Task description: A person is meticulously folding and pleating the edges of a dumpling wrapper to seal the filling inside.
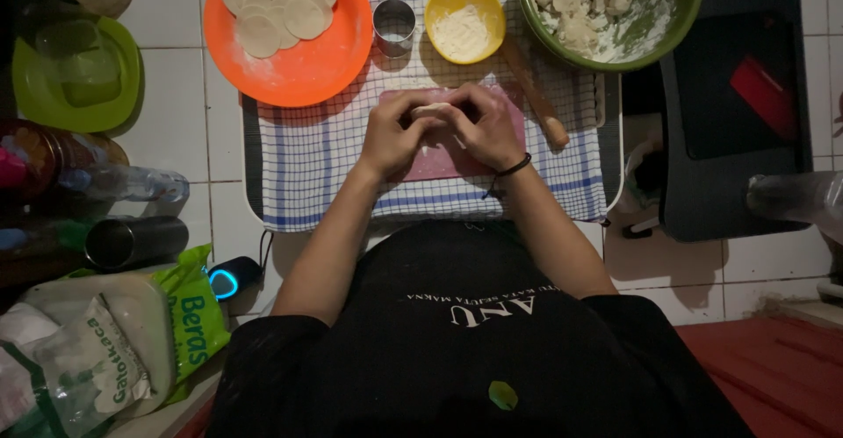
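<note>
Dough (pixel 430 109) sat pinched between our left hand (pixel 397 133) and right hand (pixel 486 127), both closed on it over the pink board (pixel 430 164) at the checked cloth's middle. We judged that pinching too hard could tear it, or it could stick to the board.

Home kitchen floor, set up for dough work

Beyond the hands (pixel 443 130) pressing dough lie a checked cloth (pixel 325 166) on white floor tiles (pixel 176 113), an orange plate (pixel 299 47) of cut dough rounds, a yellow flour bowl (pixel 464 21), a green bowl (pixel 667 38) of dough scraps and a rolling pin (pixel 536 95).
</note>
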